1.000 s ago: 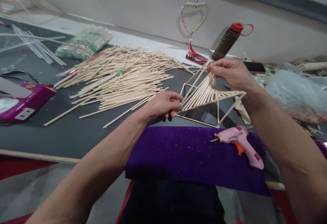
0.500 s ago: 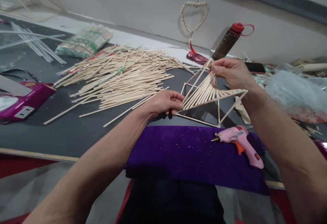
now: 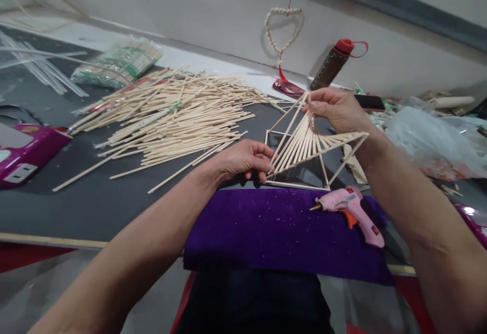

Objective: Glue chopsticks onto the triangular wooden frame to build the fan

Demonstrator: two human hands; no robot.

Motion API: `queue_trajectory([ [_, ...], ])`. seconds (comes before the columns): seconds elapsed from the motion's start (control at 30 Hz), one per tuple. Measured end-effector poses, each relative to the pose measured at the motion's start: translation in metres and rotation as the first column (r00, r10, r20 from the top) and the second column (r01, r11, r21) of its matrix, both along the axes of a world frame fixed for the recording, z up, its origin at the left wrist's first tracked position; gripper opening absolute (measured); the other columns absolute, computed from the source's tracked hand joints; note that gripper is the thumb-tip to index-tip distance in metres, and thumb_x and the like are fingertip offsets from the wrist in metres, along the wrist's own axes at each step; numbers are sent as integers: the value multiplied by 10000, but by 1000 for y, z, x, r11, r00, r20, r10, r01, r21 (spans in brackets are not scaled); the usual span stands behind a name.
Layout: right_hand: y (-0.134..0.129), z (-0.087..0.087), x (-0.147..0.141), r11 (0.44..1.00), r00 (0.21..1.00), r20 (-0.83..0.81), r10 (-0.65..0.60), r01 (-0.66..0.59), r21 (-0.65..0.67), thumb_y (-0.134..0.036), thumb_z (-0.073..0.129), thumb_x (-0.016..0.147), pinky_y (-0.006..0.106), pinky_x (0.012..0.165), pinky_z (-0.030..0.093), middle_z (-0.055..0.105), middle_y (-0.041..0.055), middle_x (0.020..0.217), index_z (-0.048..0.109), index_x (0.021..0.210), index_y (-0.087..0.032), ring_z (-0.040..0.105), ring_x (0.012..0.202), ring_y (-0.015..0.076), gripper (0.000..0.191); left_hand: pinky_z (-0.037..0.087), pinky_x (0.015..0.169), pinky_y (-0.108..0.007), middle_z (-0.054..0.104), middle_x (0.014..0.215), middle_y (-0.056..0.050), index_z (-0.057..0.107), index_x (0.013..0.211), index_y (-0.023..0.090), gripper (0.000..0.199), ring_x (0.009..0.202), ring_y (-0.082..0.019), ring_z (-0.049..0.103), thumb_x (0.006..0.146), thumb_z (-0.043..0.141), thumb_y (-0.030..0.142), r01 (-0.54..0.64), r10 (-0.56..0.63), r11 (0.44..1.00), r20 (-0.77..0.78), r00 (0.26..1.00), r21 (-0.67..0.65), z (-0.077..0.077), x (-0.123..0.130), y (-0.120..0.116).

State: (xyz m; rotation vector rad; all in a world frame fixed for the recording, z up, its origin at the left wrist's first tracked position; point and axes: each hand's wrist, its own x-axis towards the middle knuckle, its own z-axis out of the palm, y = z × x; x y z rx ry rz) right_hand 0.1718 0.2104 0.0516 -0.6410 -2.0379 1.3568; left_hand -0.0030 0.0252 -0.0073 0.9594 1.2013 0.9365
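Note:
Between my hands is a wooden stick frame (image 3: 300,154), built of thin pale sticks with a fan of them running across one side. My left hand (image 3: 249,160) pinches its lower left corner, thumb and fingers closed on the sticks. At the top corner, my right hand (image 3: 337,108) grips the frame between thumb and fingers. The frame's lower sticks are close to the dark table. Just in front of it a pink glue gun (image 3: 352,209) with an orange trigger lies on a purple cloth (image 3: 266,232).
A loose heap of wooden sticks (image 3: 182,118) spreads to the left, with a wrapped stick pack (image 3: 122,60) behind. A purple power strip (image 3: 32,151) lies far left. A dark bottle (image 3: 329,67) stands at the wall. A plastic bag (image 3: 426,138) sits right.
The view has shifted slightly, moving the table items a little left in the picture. Both hands keep their hold on the stick frame, which looks tilted slightly differently.

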Motion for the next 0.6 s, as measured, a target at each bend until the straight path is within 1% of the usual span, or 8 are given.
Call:
queue_trajectory([
  [0.1,1,2,-2,999,999,16,47,-47,-13,-351,794,695,275,660,506,698,25,786,723,894,-183,619,673,124,270,324,342,-130,662,630,-12,643,884,135,206,504,-98,632,692,716,146,21,-21,1000,-13,1000,-4,2,4,-3],
  [0.23,5,5,-8,992,993,-8,122,-122,-25,-312,804,678,254,710,489,701,8,786,726,868,-190,619,709,114,239,332,353,-122,660,635,-14,642,862,138,170,518,-89,623,710,709,173,6,-6,1000,-31,999,2,3,7,-6],
  [0.43,10,6,-17,982,985,12,174,-172,-75,-379,807,658,262,735,477,708,10,793,728,861,-185,613,731,127,292,341,377,-123,665,604,-15,630,874,145,183,517,-93,619,718,702,209,-34,33,999,-70,997,-12,1,8,-7],
  [0.6,11,6,-18,971,979,-6,203,-202,-127,-366,793,679,251,726,468,709,16,787,726,847,-184,605,732,122,256,345,380,-127,651,591,1,621,869,145,199,515,-92,618,709,712,221,-41,37,998,-96,995,-44,2,10,-6],
])
